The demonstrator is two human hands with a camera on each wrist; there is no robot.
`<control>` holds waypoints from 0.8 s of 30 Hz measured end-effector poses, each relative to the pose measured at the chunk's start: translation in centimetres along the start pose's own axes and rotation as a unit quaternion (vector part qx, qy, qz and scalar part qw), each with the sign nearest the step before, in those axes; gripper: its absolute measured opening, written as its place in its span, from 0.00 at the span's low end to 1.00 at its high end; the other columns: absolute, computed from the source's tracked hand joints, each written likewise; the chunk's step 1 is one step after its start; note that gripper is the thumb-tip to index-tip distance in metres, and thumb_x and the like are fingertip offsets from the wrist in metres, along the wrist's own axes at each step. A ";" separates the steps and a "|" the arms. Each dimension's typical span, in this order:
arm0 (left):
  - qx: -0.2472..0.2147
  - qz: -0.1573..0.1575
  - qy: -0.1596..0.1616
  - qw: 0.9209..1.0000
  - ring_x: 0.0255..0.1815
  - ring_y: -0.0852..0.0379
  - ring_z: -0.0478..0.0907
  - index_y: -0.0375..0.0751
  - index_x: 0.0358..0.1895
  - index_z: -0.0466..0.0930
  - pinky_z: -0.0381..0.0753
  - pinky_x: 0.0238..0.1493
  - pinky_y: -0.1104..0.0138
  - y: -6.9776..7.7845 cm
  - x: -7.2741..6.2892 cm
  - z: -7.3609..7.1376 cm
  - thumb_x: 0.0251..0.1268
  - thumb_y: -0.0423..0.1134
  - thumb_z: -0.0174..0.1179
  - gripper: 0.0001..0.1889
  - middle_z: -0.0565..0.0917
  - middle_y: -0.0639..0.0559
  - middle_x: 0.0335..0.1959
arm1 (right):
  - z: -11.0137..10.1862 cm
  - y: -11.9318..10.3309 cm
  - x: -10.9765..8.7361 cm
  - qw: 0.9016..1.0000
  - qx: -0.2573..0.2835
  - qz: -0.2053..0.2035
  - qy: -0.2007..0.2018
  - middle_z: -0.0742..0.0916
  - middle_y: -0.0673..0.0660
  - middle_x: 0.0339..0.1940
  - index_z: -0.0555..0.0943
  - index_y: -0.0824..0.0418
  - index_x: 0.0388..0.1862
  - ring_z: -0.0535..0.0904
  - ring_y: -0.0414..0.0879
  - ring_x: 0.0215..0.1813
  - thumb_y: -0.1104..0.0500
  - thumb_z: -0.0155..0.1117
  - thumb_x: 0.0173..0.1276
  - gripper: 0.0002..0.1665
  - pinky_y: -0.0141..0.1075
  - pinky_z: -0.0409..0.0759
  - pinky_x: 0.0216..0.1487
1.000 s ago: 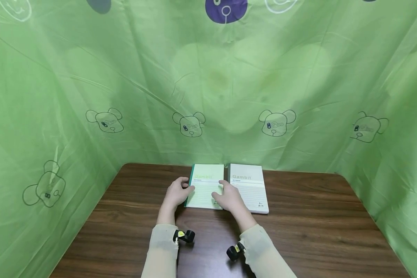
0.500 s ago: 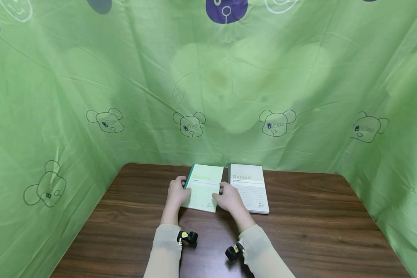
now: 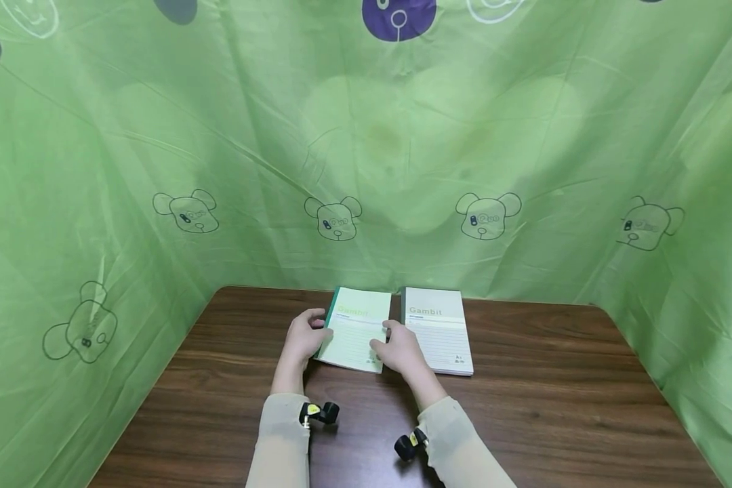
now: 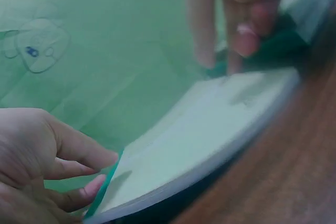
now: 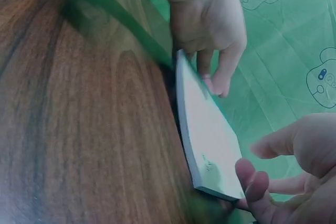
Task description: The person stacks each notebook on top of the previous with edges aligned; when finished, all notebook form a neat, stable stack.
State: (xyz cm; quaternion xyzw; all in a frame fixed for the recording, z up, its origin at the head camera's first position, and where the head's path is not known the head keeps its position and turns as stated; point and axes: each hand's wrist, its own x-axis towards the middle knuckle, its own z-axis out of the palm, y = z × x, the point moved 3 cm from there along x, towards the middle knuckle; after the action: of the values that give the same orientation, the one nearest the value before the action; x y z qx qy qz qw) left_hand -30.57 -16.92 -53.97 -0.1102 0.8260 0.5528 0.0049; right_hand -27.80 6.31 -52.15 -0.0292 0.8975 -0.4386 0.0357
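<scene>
A pale green notebook [image 3: 355, 329] with a darker green spine lies slightly askew between both hands, near the table's back. My left hand [image 3: 301, 337] holds its spine side, thumb over the cover; the left wrist view shows fingertips [image 4: 100, 183] against the green spine. On the opposite long edge my right hand [image 3: 402, 348] grips with the thumb over the cover and fingers at the side. A dark gap shows under the notebook's edge [image 5: 185, 129] in the right wrist view. Just right of it lies a grey-white notebook [image 3: 437, 335] with a dark grey spine.
The brown wood-grain table [image 3: 549, 386] runs back to a green curtain [image 3: 427, 149] printed with bear heads, which also hangs along both sides. Small black cameras sit on the left wrist [image 3: 323, 412] and the right wrist [image 3: 407, 445].
The green notebook has turned a little, its near end swinging left and toward the person. My left hand has shifted slightly left; the right hand stays almost in place. The grey-white notebook has not moved.
</scene>
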 end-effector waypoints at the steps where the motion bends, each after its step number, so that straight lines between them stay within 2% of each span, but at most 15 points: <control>1: -0.012 -0.008 0.001 1.000 0.62 0.40 0.78 0.36 0.75 0.78 0.79 0.61 0.50 -0.1 0.1 -0.1 0.68 0.27 0.67 0.31 0.83 0.37 0.58 | 0.0 0.0 0.0 1.000 0.001 -0.003 0.007 0.87 0.71 0.60 0.75 0.75 0.75 0.89 0.58 0.52 0.58 0.71 0.71 0.37 0.55 0.84 0.61; 4: -0.048 -0.021 -0.010 0.999 0.61 0.40 0.80 0.34 0.77 0.75 0.82 0.59 0.54 -0.1 0.0 -0.2 0.71 0.26 0.65 0.31 0.84 0.34 0.62 | -0.2 -0.1 -0.2 1.000 0.003 -0.011 0.027 0.87 0.72 0.60 0.77 0.75 0.72 0.86 0.63 0.61 0.58 0.70 0.71 0.36 0.57 0.82 0.65; 7: -0.097 -0.040 -0.029 0.994 0.59 0.44 0.84 0.32 0.77 0.74 0.85 0.52 0.61 -0.2 -0.2 -0.5 0.78 0.29 0.61 0.27 0.81 0.31 0.68 | -0.3 -0.2 -0.3 0.999 0.019 -0.013 0.046 0.89 0.68 0.56 0.79 0.75 0.70 0.87 0.60 0.58 0.58 0.69 0.69 0.33 0.55 0.84 0.63; 12: -0.194 -0.061 -0.055 0.977 0.53 0.51 0.87 0.30 0.76 0.74 0.87 0.44 0.67 -0.3 -0.5 -1.3 0.82 0.28 0.58 0.24 0.76 0.30 0.75 | -0.3 -0.3 -0.6 0.996 0.071 0.002 0.048 0.89 0.61 0.50 0.79 0.73 0.71 0.87 0.54 0.52 0.58 0.70 0.71 0.33 0.52 0.85 0.58; 15: -0.221 -0.060 -0.057 0.972 0.51 0.52 0.88 0.31 0.77 0.74 0.88 0.44 0.66 -0.2 -0.3 -1.4 0.81 0.28 0.59 0.25 0.77 0.31 0.73 | -0.2 -0.5 -0.9 0.990 0.133 0.016 0.043 0.88 0.61 0.50 0.76 0.72 0.75 0.85 0.51 0.48 0.60 0.72 0.71 0.36 0.46 0.86 0.52; 19: -0.239 -0.047 -0.059 0.968 0.46 0.52 0.88 0.35 0.75 0.76 0.89 0.43 0.63 0.3 -0.2 -1.2 0.79 0.27 0.63 0.25 0.82 0.36 0.66 | -0.6 -0.5 -1.2 0.976 0.212 0.025 0.051 0.88 0.62 0.51 0.73 0.72 0.78 0.85 0.46 0.44 0.65 0.72 0.70 0.38 0.36 0.84 0.43; 24: -0.254 -0.020 -0.072 0.964 0.41 0.54 0.88 0.37 0.74 0.78 0.89 0.40 0.62 1.4 -0.3 -0.5 0.75 0.26 0.66 0.26 0.84 0.41 0.58 | -1.7 0.0 -1.5 0.965 0.256 0.016 0.058 0.86 0.66 0.57 0.71 0.72 0.80 0.83 0.44 0.43 0.67 0.71 0.72 0.39 0.31 0.81 0.41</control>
State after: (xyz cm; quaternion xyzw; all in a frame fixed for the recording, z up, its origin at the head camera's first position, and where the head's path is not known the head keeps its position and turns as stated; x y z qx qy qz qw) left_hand -30.48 -16.78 -52.45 -0.0844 0.6536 0.7507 0.0471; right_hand -26.49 7.72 -51.06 0.0206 0.7563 -0.6539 -0.0034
